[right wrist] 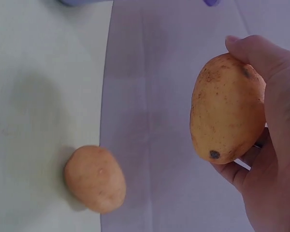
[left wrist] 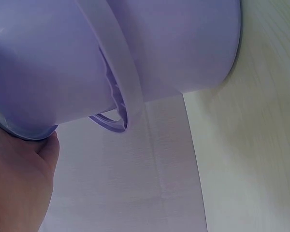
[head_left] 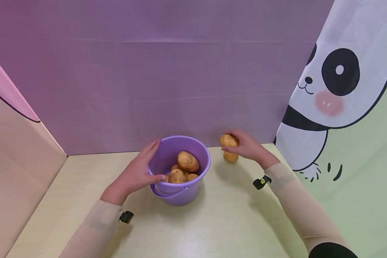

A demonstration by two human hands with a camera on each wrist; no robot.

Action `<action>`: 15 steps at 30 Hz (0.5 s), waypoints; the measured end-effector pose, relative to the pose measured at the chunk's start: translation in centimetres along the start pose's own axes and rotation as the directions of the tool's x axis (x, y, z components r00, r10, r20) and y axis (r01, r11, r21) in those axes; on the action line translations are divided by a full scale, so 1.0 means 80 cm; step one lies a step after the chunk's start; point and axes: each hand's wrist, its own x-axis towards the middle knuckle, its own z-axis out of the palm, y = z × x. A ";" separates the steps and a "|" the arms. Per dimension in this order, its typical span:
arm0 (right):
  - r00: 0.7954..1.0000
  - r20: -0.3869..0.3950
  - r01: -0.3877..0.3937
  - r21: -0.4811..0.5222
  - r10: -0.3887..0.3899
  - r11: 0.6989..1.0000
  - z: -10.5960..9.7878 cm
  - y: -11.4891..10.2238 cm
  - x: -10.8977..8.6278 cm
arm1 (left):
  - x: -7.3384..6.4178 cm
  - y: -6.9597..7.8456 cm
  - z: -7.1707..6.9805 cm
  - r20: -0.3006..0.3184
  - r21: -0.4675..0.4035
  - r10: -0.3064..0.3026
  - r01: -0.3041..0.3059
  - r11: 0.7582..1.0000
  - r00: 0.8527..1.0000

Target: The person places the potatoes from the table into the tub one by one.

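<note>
A purple plastic bucket (head_left: 177, 198) stands upright on the table with several potatoes (head_left: 188, 161) inside. My left hand (head_left: 137, 175) holds the bucket's left side at the rim, thumb over the near edge and fingers along the far left. In the left wrist view the hand lies at the rim, and the handle (left wrist: 118, 63) hangs down the bucket's side. Right of the bucket, my right hand (head_left: 247, 146) grips a potato (right wrist: 227, 111) between thumb and fingers, raised above the table. Below it another potato (right wrist: 95, 179) lies on the tabletop, partly covered in the head view.
The pale table (head_left: 209, 229) ends at a purple backdrop (head_left: 132, 89) close behind the bucket. A panel with a panda drawing (head_left: 358, 118) stands on the right, and a pink and beige panel (head_left: 16, 150) on the left.
</note>
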 end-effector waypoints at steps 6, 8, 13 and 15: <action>0.999 -0.016 0.031 0.029 -0.030 0.999 -0.002 -0.014 0.008 | -0.001 -0.001 0.000 -0.004 -0.004 -0.007 0.007 1.000 1.000; 0.999 -0.021 0.034 0.045 -0.034 0.998 -0.002 -0.019 0.010 | 0.000 -0.001 0.000 -0.007 -0.006 -0.005 0.005 1.000 1.000; 0.998 -0.028 0.051 0.057 -0.050 0.997 -0.002 -0.030 0.013 | 0.000 0.000 0.001 -0.008 -0.009 0.002 -0.002 1.000 1.000; 0.998 -0.030 0.061 0.069 -0.059 0.996 -0.001 -0.035 0.015 | 0.000 0.000 0.001 -0.007 -0.011 0.001 -0.001 1.000 1.000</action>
